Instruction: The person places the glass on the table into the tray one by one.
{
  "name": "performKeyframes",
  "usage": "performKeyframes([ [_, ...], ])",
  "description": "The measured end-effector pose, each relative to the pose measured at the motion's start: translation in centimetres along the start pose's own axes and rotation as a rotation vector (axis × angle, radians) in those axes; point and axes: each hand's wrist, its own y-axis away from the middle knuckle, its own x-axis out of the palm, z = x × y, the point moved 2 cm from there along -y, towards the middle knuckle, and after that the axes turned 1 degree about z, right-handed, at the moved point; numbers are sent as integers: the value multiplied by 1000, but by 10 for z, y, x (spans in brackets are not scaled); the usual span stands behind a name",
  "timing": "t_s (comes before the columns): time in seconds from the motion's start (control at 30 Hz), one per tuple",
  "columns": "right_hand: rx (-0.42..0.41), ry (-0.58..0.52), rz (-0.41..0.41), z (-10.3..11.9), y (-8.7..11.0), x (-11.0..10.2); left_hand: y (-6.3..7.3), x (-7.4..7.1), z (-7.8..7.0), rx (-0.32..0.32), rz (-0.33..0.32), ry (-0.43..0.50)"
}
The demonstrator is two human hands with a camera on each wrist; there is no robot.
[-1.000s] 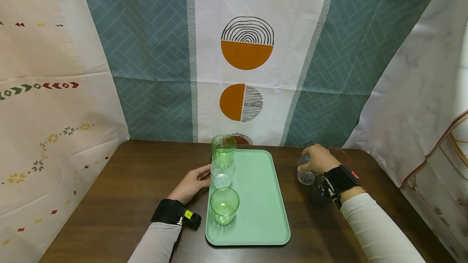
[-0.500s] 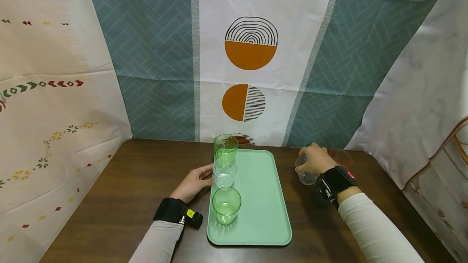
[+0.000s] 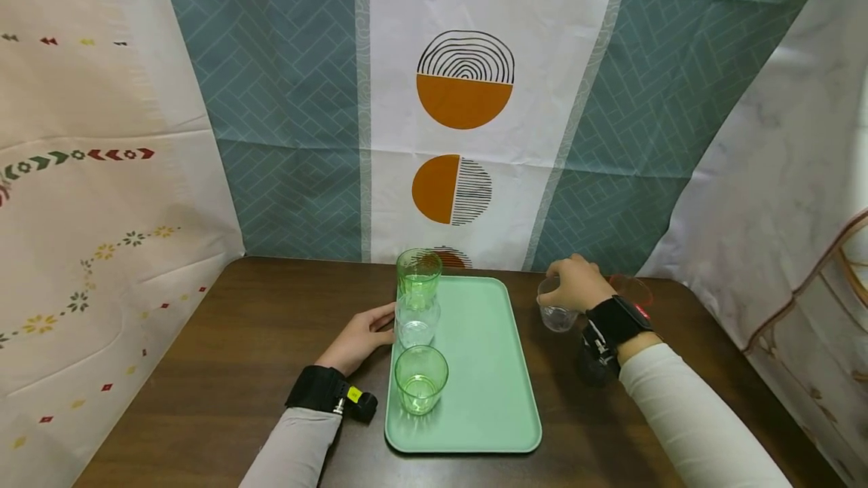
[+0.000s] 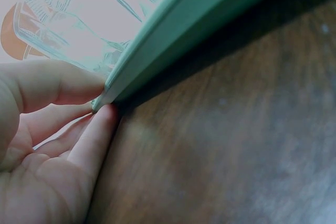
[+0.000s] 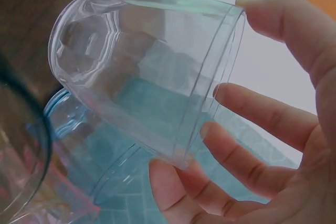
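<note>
My right hand [image 3: 578,286] holds a clear drinking glass [image 3: 557,318] by its rim, right of the pale green tray [image 3: 481,390]. In the right wrist view, thumb and fingertips grip the rim of this clear glass [image 5: 142,72]. My left hand [image 3: 359,339] is at the tray's left edge; the left wrist view shows thumb and fingers pinching the tray's rim [image 4: 139,51]. Along the tray's left side stand a green glass [image 3: 417,269] at the back, a clear glass [image 3: 415,331] in the middle and a green glass [image 3: 420,384] nearer me.
A reddish glass [image 3: 634,289] stands behind my right wrist. Below that wrist is a dark glass [image 3: 593,369], partly hidden. The right wrist view also shows a bluish glass [image 5: 71,116] behind the held one. A patterned cloth [image 3: 461,104] hangs at the table's back edge.
My right hand has moved left toward the tray, with the clear glass in its grip. The left hand stays at the tray's edge. The head view has shifted slightly.
</note>
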Motion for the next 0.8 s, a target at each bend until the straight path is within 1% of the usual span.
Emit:
performKeyframes([
  [0.2,-3,-13,5,12,-4,-1,-1,-1,1,-4,-7,-13],
  [0.37,-12,-24,-14,22,-8,2,-3,-2,5,-9,-6,-13],
  [0.53,10,-39,-33,34,-14,4,-3,-2,6,-19,-12,-4],
  [0.8,11,-20,-45,51,-26,10,-2,-3,5,-10,-7,1],
])
